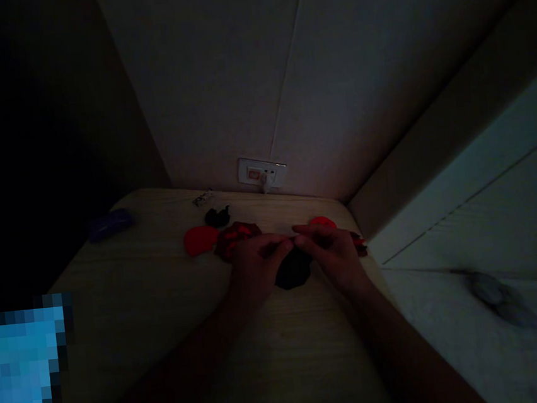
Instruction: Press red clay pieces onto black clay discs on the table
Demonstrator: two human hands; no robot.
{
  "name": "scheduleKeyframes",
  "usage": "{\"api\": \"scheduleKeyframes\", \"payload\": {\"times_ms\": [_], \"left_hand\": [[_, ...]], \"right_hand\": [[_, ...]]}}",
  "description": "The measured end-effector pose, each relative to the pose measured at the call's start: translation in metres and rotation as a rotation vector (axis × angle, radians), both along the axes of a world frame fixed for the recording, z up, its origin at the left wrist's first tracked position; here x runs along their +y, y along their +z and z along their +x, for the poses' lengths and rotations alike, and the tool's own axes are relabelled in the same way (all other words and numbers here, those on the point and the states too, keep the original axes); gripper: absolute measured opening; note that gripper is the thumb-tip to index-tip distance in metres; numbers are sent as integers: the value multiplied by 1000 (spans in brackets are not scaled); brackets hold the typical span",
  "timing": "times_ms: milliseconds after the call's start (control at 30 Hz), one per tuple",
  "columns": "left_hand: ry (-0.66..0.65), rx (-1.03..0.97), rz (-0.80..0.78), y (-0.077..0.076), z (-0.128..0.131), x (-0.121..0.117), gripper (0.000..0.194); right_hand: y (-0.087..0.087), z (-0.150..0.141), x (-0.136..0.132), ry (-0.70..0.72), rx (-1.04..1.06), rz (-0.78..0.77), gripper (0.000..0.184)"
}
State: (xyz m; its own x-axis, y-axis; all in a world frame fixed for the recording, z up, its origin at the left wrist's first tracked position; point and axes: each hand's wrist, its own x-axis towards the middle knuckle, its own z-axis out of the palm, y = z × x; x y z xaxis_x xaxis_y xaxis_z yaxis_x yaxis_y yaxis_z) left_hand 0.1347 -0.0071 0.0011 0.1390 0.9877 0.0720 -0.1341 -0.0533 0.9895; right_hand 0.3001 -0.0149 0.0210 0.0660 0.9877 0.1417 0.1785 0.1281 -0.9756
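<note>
L hand [254, 265] & R hand [339, 259] pinched, tips nearly meeting; can't tell if gripping black piece [293, 271], just near side of tips, btwn hands, abt equidistant; long axis unclear; flat red piece [200, 241] left of L hand.

My single head view looks forward and down from close above the near side of the tabletop [282, 339], past the left hand [253, 263] and right hand [338, 258], to the far wall [218, 73].
</note>
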Motion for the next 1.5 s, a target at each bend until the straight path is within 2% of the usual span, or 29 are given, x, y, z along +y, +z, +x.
{"api": "scheduleKeyframes", "payload": {"times_ms": [100,300,467,700,867,933,1133,1367,1500], "left_hand": [[63,5,12,2,0,1,15],[19,-2,7,2,0,1,16],[100,-14,3,3,-2,2,18],[26,-191,-151,0,0,4,27],[16,-65,-80,-2,-2,3,21],[7,-56,-72,-1,-1,3,20],[-22,-114,-150,0,1,3,23],[-46,-37,-95,4,-2,2,21],[-92,-80,-124,4,0,2,21]], "right_hand": [[1,1,0,3,-3,-1,24],[4,1,0,5,2,-14,25],[3,2,1,59,59,-52,27],[1,6,4,-35,41,30,22],[-1,2,4,39,85,-47,30],[-1,1,3,64,71,-64,26],[-1,3,3,-26,32,6,22],[-3,2,3,36,39,-42,23],[1,4,4,-13,7,-17,21]]}}
